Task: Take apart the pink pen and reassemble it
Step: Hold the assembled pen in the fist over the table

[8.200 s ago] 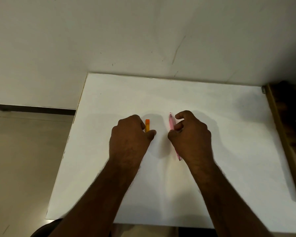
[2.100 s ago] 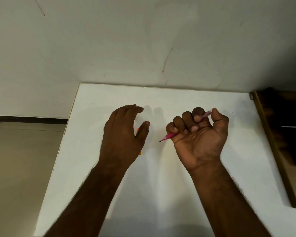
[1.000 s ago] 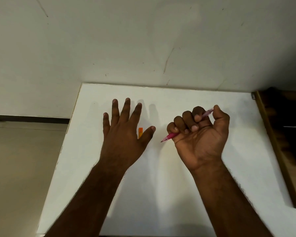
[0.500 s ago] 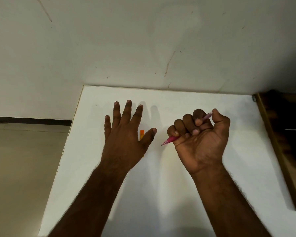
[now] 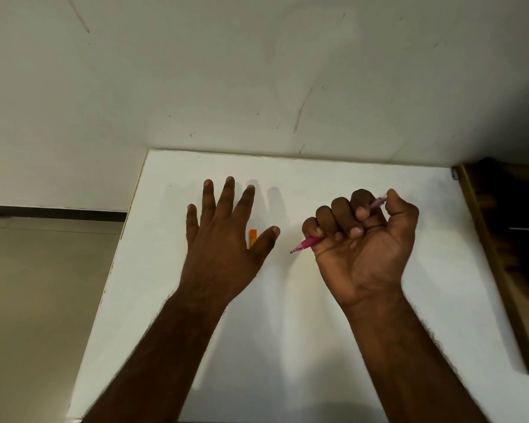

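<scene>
Two hands: right hand (image 5: 361, 245) fists the pink pen (image 5: 306, 244), left hand (image 5: 223, 242) splayed flat, no lettering legible.

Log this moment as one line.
right hand: grips pink plastic pen | left hand: open, over orange pen | white table

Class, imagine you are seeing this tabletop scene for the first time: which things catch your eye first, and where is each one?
The right hand stands out at centre right, fist curled round the pink pen, whose tip pokes out toward the left. Beside it the left hand is spread, fingers straight, over the white table. An orange pen peeks out between its thumb and forefinger, mostly hidden under the hand.
</scene>
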Tool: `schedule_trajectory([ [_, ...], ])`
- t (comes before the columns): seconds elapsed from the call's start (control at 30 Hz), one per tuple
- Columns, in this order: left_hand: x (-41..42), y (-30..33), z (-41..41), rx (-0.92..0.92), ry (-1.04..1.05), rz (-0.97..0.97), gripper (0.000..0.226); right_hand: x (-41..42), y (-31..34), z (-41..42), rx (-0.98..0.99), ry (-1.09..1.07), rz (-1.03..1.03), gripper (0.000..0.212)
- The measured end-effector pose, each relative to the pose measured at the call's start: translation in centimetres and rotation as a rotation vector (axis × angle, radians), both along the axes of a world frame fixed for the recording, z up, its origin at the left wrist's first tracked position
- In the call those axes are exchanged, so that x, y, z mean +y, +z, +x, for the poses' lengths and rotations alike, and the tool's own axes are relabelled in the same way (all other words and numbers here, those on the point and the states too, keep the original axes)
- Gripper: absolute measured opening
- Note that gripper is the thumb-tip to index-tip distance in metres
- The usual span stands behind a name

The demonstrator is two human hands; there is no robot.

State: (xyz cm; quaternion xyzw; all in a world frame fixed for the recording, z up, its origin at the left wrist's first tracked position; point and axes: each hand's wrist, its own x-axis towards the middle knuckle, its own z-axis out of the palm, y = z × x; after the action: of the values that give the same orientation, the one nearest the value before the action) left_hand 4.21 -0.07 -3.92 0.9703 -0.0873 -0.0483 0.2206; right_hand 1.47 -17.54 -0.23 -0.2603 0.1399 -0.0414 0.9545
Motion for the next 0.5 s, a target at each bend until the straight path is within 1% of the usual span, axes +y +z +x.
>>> schedule_trajectory([
  [0.13,0.04,-0.17,-0.01,-0.001,0.000,-0.001,0.082,-0.09,-0.09,-0.01,0.007,-0.003,0.012,0.046],
  [0.5,0.11,-0.31,0.07,0.004,0.008,-0.016,0.085,-0.07,-0.67,0.05,0.011,-0.038,0.039,0.046],
])
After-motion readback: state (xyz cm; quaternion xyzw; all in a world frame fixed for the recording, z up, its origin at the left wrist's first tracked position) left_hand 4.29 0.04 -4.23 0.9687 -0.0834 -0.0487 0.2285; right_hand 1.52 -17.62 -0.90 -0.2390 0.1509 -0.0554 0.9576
